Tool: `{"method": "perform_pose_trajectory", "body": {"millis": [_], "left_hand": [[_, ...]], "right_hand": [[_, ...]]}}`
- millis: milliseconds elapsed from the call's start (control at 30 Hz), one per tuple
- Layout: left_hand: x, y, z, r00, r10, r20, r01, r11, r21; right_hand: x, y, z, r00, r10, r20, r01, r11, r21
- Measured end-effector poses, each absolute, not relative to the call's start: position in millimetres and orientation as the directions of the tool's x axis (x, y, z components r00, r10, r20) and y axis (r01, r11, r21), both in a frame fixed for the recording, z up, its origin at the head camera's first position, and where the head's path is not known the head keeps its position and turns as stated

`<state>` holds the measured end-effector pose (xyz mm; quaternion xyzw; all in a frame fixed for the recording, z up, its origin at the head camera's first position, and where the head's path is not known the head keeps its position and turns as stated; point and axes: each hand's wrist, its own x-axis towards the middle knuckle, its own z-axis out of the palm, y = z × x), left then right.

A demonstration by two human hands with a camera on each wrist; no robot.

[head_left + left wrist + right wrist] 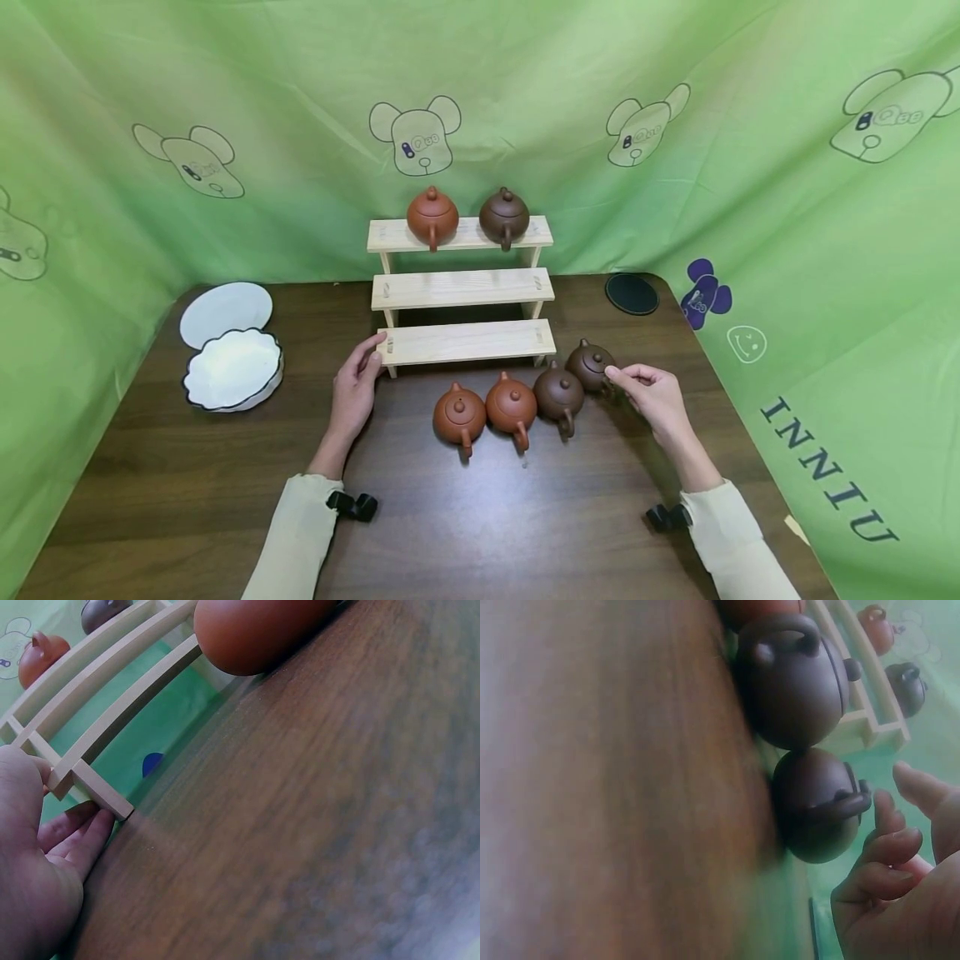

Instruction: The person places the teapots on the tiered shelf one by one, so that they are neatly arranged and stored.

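At the left end of the lowest step, my left hand (355,393) holds a pale wooden three-step shelf (465,343). Its thumb and fingers lie about the end support in the left wrist view. My right hand (654,402) is beside the rightmost dark brown teapot (590,367). In the right wrist view a small gap separates the fingers from that teapot's handle (832,810). Another dark brown teapot (558,393) stands against it. Left of these are a reddish-brown teapot (512,402) and a second reddish-brown teapot (459,415), handles toward me.
On the top step sit one reddish-brown teapot (432,215) and one dark brown teapot (504,215). A scalloped white dish (234,371) and a white oval plate (225,312) lie at the left. A black round coaster (632,294) lies back right. Green cloth (525,83) hangs behind.
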<state>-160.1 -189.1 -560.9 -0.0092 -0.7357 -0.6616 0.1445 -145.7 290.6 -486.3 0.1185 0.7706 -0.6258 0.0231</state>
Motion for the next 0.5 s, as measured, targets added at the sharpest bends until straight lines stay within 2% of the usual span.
{"method": "perform_pose_trajectory", "body": {"millis": [233, 500], "left_hand": [[-171, -199, -583, -0.965, -0.168, 0.200, 0.181, 0.124, 0.976], [-156, -187, -554, -0.956, -0.167, 0.241, 0.222, 0.125, 0.967]], "right_hand": [[-143, 295, -491, -0.969, 0.126, -0.211, 0.233, 0.190, -0.954], [-142, 299, -495, -0.965, 0.110, -0.238, 0.254, 0.159, -0.954]]}}
